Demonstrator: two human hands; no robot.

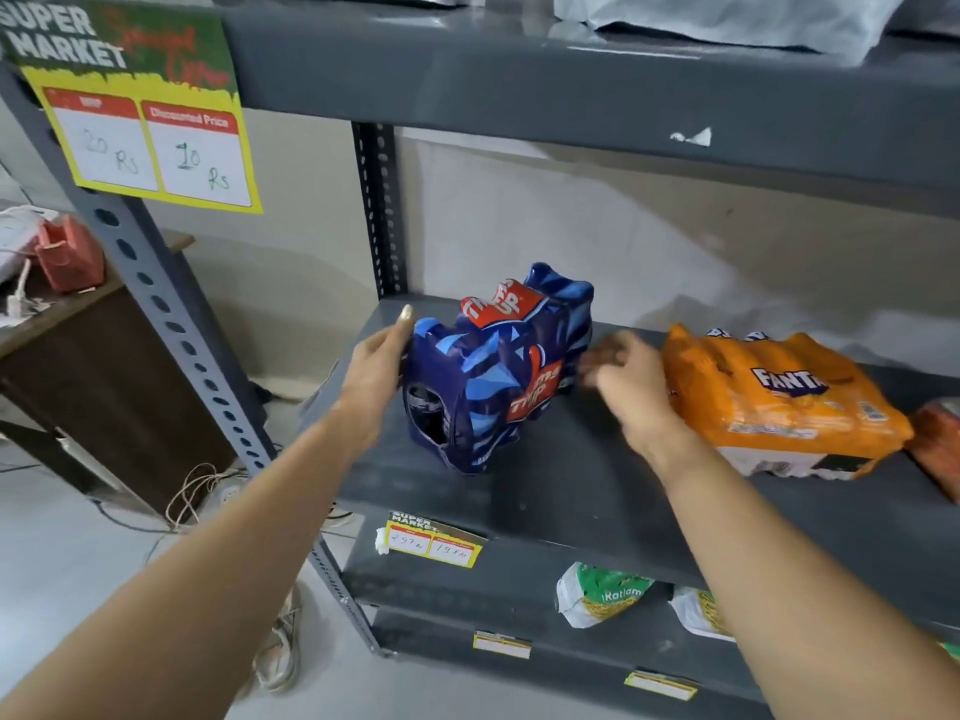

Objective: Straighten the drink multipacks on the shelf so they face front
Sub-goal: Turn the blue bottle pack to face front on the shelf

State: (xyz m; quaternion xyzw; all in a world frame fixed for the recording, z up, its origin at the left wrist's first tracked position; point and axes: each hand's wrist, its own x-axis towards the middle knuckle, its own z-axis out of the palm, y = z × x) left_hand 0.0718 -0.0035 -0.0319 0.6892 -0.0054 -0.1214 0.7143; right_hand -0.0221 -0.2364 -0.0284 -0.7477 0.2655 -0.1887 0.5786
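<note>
Fingers [402,324] spread flat on the blue multipack [493,376]; right hand [623,387] blurred, orange multipack [779,402] beside.

1. The Thums Up multipack [498,371] stands on the middle shelf [571,491], near its left end, turned at an angle to the front edge.
2. The Fanta multipack [779,402] lies on the same shelf to the right, apart from the first pack.
3. The left hand [376,363] is against the left side of the Thums Up multipack; the right hand [628,381] is between the two packs.
4. A price tag [434,540] hangs on the shelf's near edge, below the Thums Up multipack.
5. Snack packets [602,595] lie on the lower shelf [519,610].
6. A bench [78,324] stands left of the rack.
</note>
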